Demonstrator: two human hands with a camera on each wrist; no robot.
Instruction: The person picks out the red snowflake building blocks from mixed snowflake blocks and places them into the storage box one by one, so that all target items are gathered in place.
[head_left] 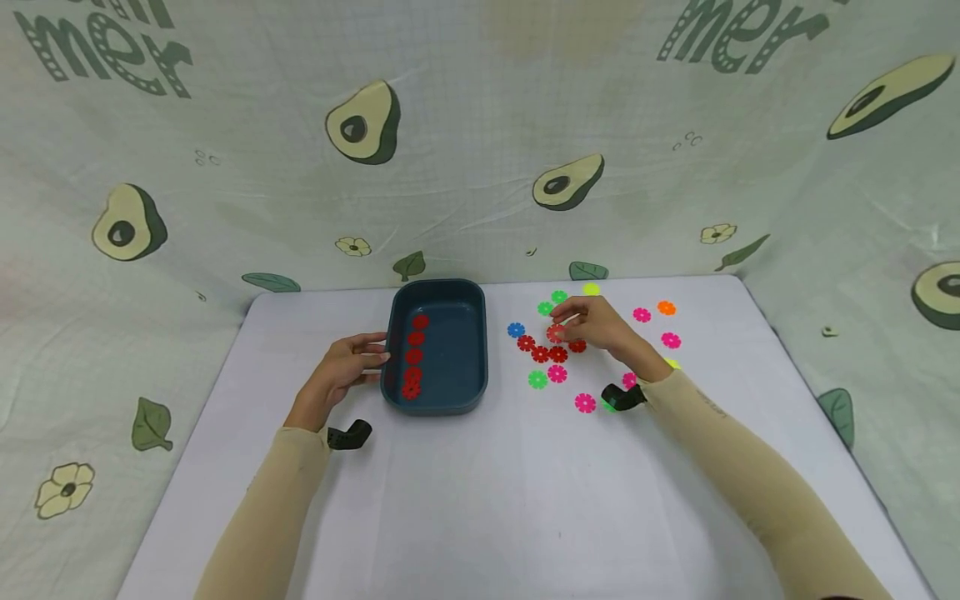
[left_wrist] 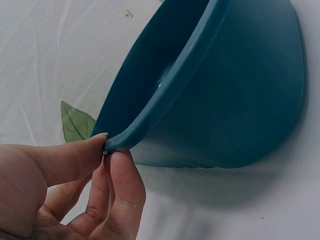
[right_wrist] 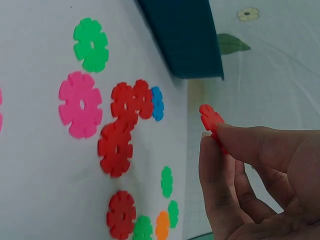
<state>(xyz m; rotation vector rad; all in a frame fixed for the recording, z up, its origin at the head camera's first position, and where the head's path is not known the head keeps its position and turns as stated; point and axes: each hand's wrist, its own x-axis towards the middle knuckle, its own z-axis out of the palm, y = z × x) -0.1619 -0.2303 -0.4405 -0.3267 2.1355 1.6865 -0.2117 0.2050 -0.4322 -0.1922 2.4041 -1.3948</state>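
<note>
My left hand pinches the left rim of a dark blue plastic tub between thumb and fingers, plain in the left wrist view. Inside the tub, several red flower-shaped discs lie in a rough column along its left side. Right of the tub, my right hand holds a notched red disc between thumb and forefinger, raised above the table. Below that hand lies a cluster of red discs, with a blue disc at its left end.
Pink, green, orange and yellow discs lie scattered around the right hand on the white table. Behind the table hangs a cloth printed with avocados. Each wrist wears a black device.
</note>
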